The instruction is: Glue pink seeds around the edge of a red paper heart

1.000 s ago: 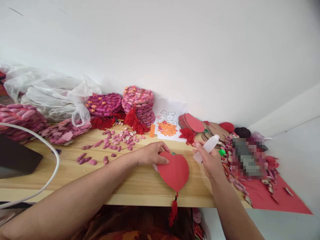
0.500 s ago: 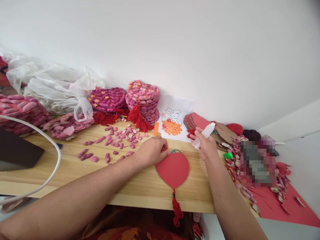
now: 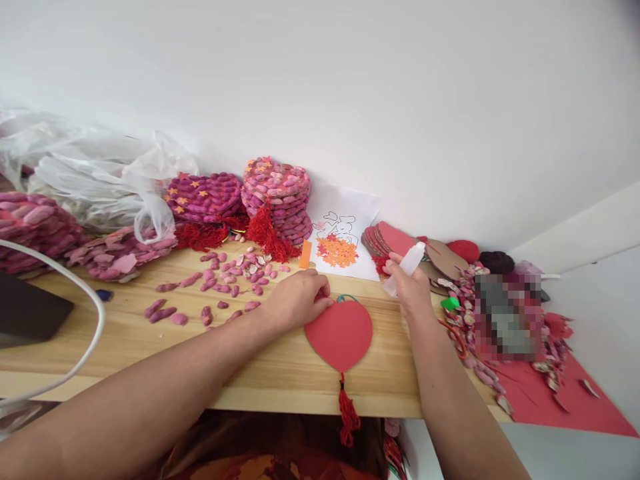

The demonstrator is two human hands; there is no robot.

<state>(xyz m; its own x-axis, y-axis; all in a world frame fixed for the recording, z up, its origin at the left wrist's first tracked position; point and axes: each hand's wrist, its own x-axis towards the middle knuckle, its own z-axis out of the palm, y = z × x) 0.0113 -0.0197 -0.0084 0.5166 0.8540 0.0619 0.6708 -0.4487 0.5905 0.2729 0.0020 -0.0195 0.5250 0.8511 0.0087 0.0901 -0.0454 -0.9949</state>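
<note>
A red heart-shaped card pendant (image 3: 339, 337) lies flat on the table, with a teal cord loop at its top and a red tassel (image 3: 349, 417) hanging over the front edge. My left hand (image 3: 300, 298) is closed at the card's upper left edge, thumb and curled fingers pinching there. To the right of the card, my right hand (image 3: 411, 287) is wrapped round a translucent white glue bottle (image 3: 411, 261), held tilted above the table. Beyond the card, orange and red paper stars (image 3: 338, 252) lie heaped on a white sheet (image 3: 367, 207) with outlined character strokes.
Pink-dyed peanuts (image 3: 215, 283) are scattered left of my left hand. Stacks of peanut-covered plaques (image 3: 277, 197) and a plastic bag (image 3: 100, 180) line the wall. Card shapes (image 3: 397, 239), a green cap (image 3: 450, 304) and shells lie right. A white cable (image 3: 100, 327) curves at left.
The view has shifted slightly, so everything sits a little further left. Both hands keep their holds, on the card's edge and on the glue bottle.
</note>
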